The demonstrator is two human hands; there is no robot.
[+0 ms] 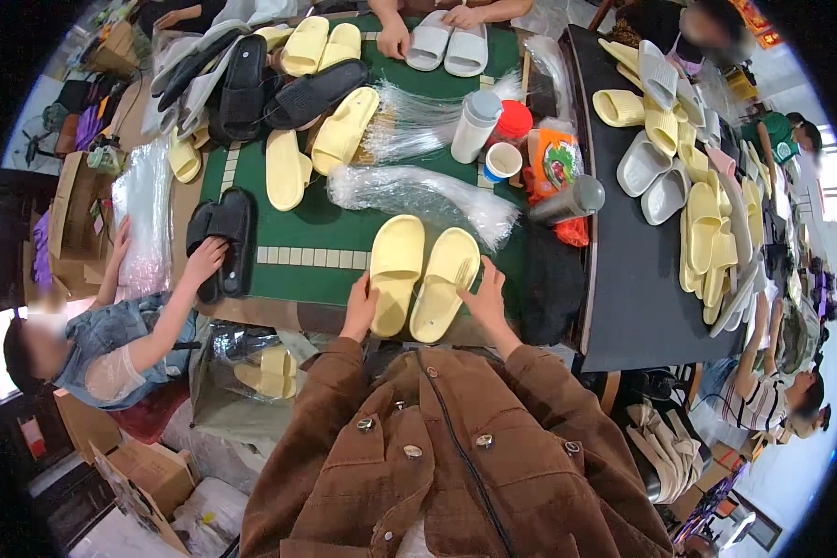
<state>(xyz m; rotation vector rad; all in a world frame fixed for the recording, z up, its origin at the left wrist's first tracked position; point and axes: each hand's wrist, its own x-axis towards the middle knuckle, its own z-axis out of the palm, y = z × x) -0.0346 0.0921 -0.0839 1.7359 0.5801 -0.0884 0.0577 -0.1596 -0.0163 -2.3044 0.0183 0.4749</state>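
Observation:
A pair of pale yellow slippers stands side by side at the near edge of the green table, toes pointing away from me. My left hand [361, 307] grips the outer side of the left yellow slipper [395, 279] near its heel. On the other side, my right hand [489, 299] has its thumb against the edge of the right yellow slipper [445, 288], fingers curled beside it. Just beyond the pair lies a bundle of clear plastic bags [423, 198]. Parts of my fingers are hidden behind the slippers.
A co-worker at left touches black slippers [223, 244]; another person across handles light grey slippers [446, 45]. Mixed slippers [312, 98] pile at the far left. A grey-white bottle [475, 126], paper cup [502, 163] and steel flask [572, 199] stand right. The dark table [637, 288] holds more slippers.

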